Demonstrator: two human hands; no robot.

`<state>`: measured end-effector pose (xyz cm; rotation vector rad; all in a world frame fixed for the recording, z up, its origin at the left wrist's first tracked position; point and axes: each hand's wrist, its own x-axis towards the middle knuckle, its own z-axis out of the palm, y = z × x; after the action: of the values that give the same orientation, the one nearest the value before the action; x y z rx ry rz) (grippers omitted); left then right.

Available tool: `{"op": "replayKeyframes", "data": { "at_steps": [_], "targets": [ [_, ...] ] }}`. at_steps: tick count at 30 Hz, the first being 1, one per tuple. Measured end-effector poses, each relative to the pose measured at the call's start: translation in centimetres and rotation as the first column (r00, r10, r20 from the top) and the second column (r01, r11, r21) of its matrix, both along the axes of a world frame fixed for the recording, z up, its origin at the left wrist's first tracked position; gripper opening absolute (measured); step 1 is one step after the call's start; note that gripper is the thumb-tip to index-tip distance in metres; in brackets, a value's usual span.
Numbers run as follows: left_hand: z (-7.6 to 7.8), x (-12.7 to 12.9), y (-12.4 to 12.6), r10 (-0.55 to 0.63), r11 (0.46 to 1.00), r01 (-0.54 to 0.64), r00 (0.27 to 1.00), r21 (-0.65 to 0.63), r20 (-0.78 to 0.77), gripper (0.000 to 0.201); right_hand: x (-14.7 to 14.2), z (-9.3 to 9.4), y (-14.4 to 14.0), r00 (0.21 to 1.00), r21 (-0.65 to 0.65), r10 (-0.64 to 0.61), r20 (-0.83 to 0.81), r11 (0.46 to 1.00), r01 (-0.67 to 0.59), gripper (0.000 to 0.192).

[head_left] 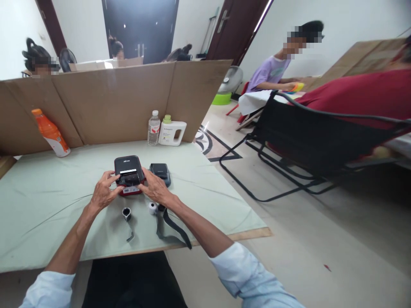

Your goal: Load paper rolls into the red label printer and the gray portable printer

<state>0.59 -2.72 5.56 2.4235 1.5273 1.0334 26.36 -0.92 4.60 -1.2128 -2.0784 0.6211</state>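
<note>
A black and red label printer sits on the green-covered table in front of me, with its lid facing up. My left hand grips its left side, the thumb at the front edge. On the opposite side, my right hand holds it, thumb also near the front. A smaller dark device lies just beyond my right hand. Nearer to me are a roll with a short dark tail, a small white roll and a long dark strip that curls toward the table edge.
A cardboard screen stands along the table's back. Before it are an orange bottle, a clear water bottle and a white jug. At right, a black folding chair holds a person in red; another person in purple sits beyond.
</note>
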Motion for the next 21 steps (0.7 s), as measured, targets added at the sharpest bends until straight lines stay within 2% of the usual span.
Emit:
{"op": "replayKeyframes", "data": {
  "at_steps": [5, 9, 12, 17, 21],
  "targets": [
    [-0.2, -0.1, -0.3, 0.012, 0.992, -0.006, 0.999, 0.126, -0.046, 0.032, -0.2, -0.2, 0.1, 0.999, 0.012, 0.012, -0.048, 1.000, -0.012, 0.058],
    [-0.3, 0.0, -0.5, 0.039, 0.985, -0.029, 0.998, 0.171, -0.055, 0.033, -0.3, -0.9, 0.3, 0.997, -0.020, 0.001, -0.082, 1.000, -0.003, 0.053],
    [-0.3, 0.2, -0.7, 0.062, 0.985, -0.049, 0.995, 0.168, -0.073, 0.032, -0.4, -1.6, 0.5, 0.995, -0.028, 0.006, -0.103, 1.000, -0.009, 0.051],
    [0.3, 0.5, -0.8, 0.090, 0.991, -0.077, 0.987, 0.106, -0.130, 0.028, -0.5, -2.1, 0.6, 0.992, 0.003, 0.011, -0.126, 1.000, -0.011, 0.063],
    [0.8, 0.5, -0.8, 0.099, 0.994, -0.091, 0.983, 0.063, -0.156, 0.028, -0.7, -2.1, 0.5, 0.992, 0.006, 0.001, -0.124, 1.000, -0.001, 0.061]
  ]
}}
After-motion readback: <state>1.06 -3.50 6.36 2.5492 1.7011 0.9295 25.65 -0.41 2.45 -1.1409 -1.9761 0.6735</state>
